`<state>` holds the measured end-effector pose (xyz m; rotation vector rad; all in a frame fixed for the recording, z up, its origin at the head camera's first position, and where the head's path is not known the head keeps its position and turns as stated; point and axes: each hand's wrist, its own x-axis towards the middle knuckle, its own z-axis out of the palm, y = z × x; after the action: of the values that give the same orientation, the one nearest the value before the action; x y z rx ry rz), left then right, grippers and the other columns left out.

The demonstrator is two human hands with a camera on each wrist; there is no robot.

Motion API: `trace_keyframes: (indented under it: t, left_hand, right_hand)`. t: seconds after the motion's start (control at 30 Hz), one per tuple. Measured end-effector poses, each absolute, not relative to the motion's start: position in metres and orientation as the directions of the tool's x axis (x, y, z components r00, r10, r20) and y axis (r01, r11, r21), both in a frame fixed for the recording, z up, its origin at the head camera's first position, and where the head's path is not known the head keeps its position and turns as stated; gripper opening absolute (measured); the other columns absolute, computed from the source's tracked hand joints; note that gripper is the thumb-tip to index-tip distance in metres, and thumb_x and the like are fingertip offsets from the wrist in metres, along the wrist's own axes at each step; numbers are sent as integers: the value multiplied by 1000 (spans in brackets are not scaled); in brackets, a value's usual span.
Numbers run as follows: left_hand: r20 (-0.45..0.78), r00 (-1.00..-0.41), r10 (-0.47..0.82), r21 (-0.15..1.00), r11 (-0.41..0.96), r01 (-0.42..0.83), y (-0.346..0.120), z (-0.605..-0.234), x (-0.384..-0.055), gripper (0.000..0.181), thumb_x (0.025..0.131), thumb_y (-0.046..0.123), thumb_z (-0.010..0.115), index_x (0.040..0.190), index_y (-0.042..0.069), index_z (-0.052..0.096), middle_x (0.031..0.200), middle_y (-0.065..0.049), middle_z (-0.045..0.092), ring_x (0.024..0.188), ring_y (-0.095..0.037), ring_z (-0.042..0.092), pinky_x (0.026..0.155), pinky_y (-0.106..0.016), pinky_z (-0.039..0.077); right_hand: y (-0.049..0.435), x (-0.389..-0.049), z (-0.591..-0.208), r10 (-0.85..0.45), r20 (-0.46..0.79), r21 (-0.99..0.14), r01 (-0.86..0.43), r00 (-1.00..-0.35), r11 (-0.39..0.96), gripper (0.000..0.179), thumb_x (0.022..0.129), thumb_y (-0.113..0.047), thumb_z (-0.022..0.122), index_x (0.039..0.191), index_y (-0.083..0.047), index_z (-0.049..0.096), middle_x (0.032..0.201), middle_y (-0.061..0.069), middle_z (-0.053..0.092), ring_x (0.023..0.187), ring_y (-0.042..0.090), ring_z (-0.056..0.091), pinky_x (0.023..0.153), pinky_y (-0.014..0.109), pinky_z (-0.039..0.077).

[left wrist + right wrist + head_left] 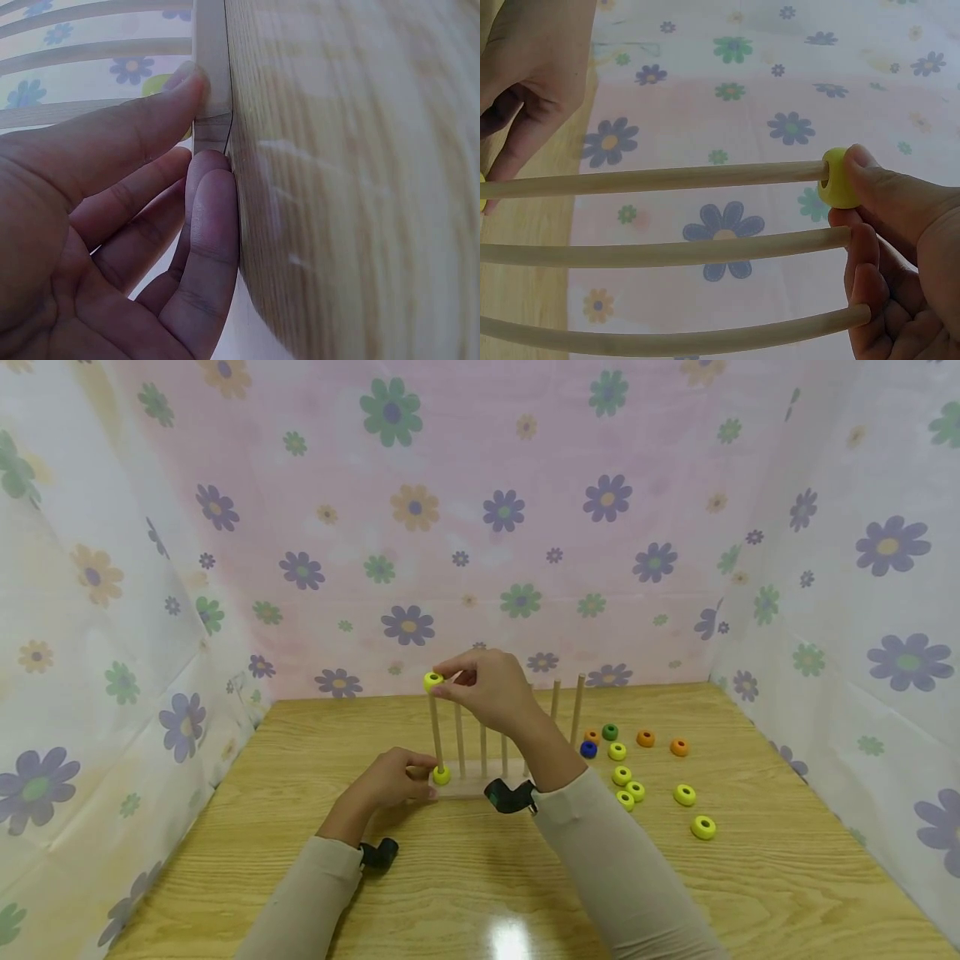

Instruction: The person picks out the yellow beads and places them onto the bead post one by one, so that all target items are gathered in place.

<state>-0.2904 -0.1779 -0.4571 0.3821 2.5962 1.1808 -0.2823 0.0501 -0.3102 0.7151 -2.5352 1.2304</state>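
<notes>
A wooden peg rack with several upright pegs stands on the table. Between thumb and fingertips, my right hand pinches a yellow ring at the top of the leftmost peg. The right wrist view shows the peg's tip at that yellow ring's hole. At the foot of the same peg sits another yellow ring. My left hand grips the left end of the rack's base, thumb on top and fingers against the end. My right hand and forearm hide some pegs.
Right of the rack lie several loose yellow rings, a few orange rings, a green ring and a blue ring. Flower-patterned cloth hangs behind and at both sides of the wooden table.
</notes>
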Motion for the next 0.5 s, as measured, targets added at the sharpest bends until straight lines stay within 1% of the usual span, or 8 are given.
trace_keyframes:
  t: [0.23,0.5]
  left_hand:
    - [-122,-933,339,768,628,128,-177,-458,-291,52,85,20,88,134,18,72,144,-12,64,124,-39,65,94,-48,60]
    - [-123,-935,333,767,630,124,-176,-457,-290,51,85,19,88,134,18,72,143,-12,64,126,-38,65,97,-50,58]
  right_hand:
    - [49,-281,-310,-318,405,-665,-515,-857,540,27,92,-36,80,116,-25,81,108,-11,74,86,7,67,69,29,57]
    - [48,-279,-307,-317,400,-650,-510,-860,563,27,92,-36,81,116,-24,81,108,-9,75,86,8,66,67,29,56]
